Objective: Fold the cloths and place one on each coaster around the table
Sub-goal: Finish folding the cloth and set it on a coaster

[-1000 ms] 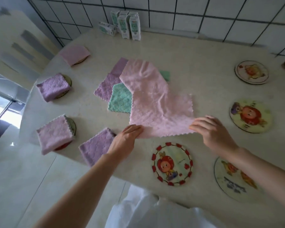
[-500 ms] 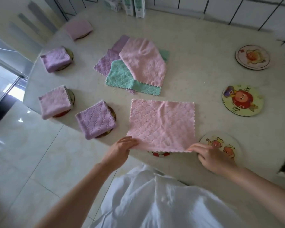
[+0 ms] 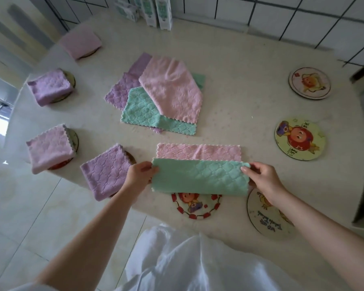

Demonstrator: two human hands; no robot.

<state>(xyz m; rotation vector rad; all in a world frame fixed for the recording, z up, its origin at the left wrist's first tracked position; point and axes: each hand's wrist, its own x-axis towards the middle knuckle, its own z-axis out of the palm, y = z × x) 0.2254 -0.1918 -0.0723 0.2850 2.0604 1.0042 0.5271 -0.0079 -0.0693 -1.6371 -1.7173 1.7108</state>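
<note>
In the head view, a cloth [image 3: 200,177] lay on the table [image 3: 250,97] near its front edge. Its near corners were pinched, one by the left hand [image 3: 139,175], one by the right hand [image 3: 261,177], and lifted, green side up. The first fold seemed half done. Next, the lifted edge would need to be laid on the pink far edge, lined up evenly.

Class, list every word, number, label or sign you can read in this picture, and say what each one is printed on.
No text can be quoted with confidence.
Nearest right coaster: blue and pink lettering, too warped to read.
Coaster with the red figure: small characters near the rim, too small to read.
Far right coaster: tiny red mark, unreadable.
Cartons by the wall: green labels, blurred.
</note>
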